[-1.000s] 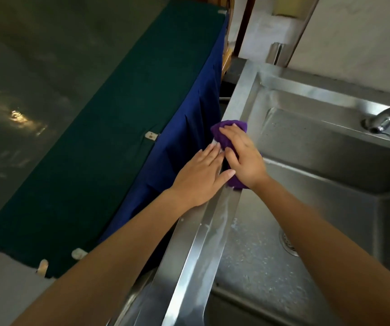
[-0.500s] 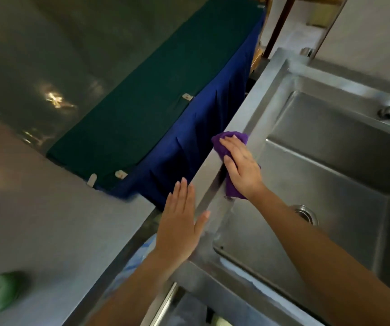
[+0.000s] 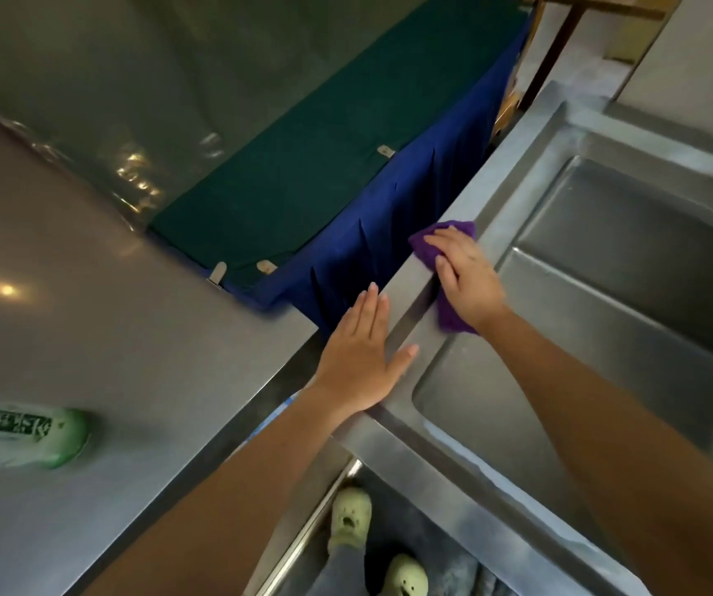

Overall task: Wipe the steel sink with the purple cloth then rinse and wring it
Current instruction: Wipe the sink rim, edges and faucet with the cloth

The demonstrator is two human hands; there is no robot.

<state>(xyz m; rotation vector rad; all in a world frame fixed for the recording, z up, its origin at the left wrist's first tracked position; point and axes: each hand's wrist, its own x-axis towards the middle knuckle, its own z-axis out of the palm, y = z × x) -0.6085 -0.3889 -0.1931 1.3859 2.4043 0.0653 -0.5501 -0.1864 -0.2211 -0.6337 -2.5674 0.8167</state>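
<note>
The purple cloth (image 3: 430, 244) lies on the left rim of the steel sink (image 3: 509, 187). My right hand (image 3: 466, 279) presses flat on top of the cloth, fingers pointing up the rim, and covers its middle. A corner of the cloth shows beyond the fingertips and another below the wrist. My left hand (image 3: 361, 357) lies flat with fingers spread on the outer edge of the same rim, a little nearer to me, holding nothing. The basin is on the right; the tap base barely shows at the right edge.
A grey counter (image 3: 101, 337) adjoins the sink on the left, with a green-and-white packet (image 3: 19, 436) lying on it. A dark green cloth (image 3: 316, 157) with a blue skirt (image 3: 393, 234) covers a table beyond. My feet in pale shoes (image 3: 348, 516) show below the sink's front edge.
The view has tilted down and back, showing the sink's front edge and my feet. My left hand slid toward me along the rim. My right hand with the cloth stays on the rim.
</note>
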